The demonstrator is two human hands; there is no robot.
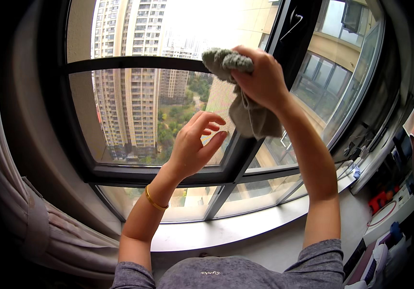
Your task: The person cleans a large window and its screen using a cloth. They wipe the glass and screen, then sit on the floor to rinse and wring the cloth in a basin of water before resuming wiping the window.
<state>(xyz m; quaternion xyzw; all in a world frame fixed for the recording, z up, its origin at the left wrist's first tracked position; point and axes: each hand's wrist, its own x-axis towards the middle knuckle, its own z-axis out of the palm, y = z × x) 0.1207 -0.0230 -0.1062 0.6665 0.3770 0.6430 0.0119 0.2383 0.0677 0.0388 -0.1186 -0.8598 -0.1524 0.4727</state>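
Bunched in my right hand (261,77) is a grey-green cleaning cloth (252,115), its fluffy edge pressed between fingers and thumb and its loose part hanging down. The cloth overlaps the right end of the window's dark crossbar (131,63); whether it touches the frame I cannot tell. Lower and to the left, my left hand (198,139) is raised with curled fingers apart from the thumb, holding nothing. Behind it is a lower window pane with a fine mesh screen (138,115). A gold bangle (154,198) circles my left wrist.
A white windowsill (207,233) runs below the window. At left hangs a tied-back beige curtain (62,234). A window handle (292,27) is on the dark frame at upper right. An outward-opened sash (358,83) stands right. Household items crowd a white surface (387,220) at lower right.
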